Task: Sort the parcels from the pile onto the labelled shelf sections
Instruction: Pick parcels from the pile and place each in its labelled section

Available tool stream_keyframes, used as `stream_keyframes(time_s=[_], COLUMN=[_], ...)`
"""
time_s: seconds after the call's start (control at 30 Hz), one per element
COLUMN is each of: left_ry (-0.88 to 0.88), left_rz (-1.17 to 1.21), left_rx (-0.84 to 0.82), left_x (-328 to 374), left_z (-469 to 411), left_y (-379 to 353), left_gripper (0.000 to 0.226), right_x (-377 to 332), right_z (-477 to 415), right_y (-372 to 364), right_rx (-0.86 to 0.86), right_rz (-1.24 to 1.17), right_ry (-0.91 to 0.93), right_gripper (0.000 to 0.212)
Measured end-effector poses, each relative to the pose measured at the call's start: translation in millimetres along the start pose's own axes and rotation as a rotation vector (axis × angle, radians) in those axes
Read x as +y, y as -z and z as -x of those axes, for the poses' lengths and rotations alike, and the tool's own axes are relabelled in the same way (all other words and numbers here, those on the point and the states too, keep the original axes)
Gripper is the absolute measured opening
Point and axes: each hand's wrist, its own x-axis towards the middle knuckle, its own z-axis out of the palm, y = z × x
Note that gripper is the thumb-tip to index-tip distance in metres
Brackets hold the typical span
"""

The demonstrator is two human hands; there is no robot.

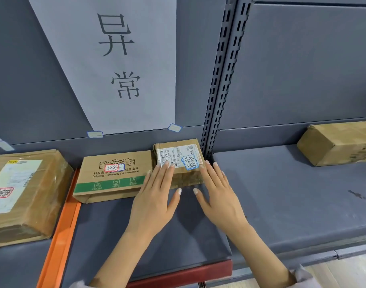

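Touching small parcel (178,161) at shelf (157,235) back beside printed carton (113,175), left hand (155,202) and right hand (219,196) flat, fingers (166,173) straight, apart, clamping nothing. Could skew parcel or shunt carton if pushed unevenly.

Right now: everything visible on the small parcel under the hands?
The small parcel is a creased brown cardboard box lying flat at the back of the grey shelf. On top: white shipping label with barcode and QR code, and a blue-bordered handwritten sticker. Its left side abuts the printed box; the slotted upright stands just right. Fingers of the left hand rest on its top; the right hand touches its right edge.
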Motion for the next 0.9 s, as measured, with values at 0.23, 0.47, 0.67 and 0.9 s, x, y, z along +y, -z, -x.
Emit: stream_keyframes(time_s=[0.23,0.47,0.67,0.9], left_ry=[-0.096,-0.173,-0.314,-0.424], left_rz=[0.058,0.155,0.222,0.249], left_rx=[0.113,0.082,-0.016,-0.038], left_x=[0.2,20.1,41.2,67.0], left_z=[-19.3,-30.7,-34.7,-41.6], left_y=[26.5,30.8,27.6,26.8], left_gripper=[0.053,0.051,0.055,0.057], right_x=[-6.4,-2.1,4.0,10.4], right_z=[5.8,35.4,71.5,107.4], right_y=[25.3,45.9,63.3,80.4], right_rx=[0.267,0.358,0.399,0.439], right_rz=[0.094,0.172,0.26,0.33], right_ry=[-0.025,-0.166,-0.321,-0.436], right_gripper=[0.06,0.058,0.061,0.059])
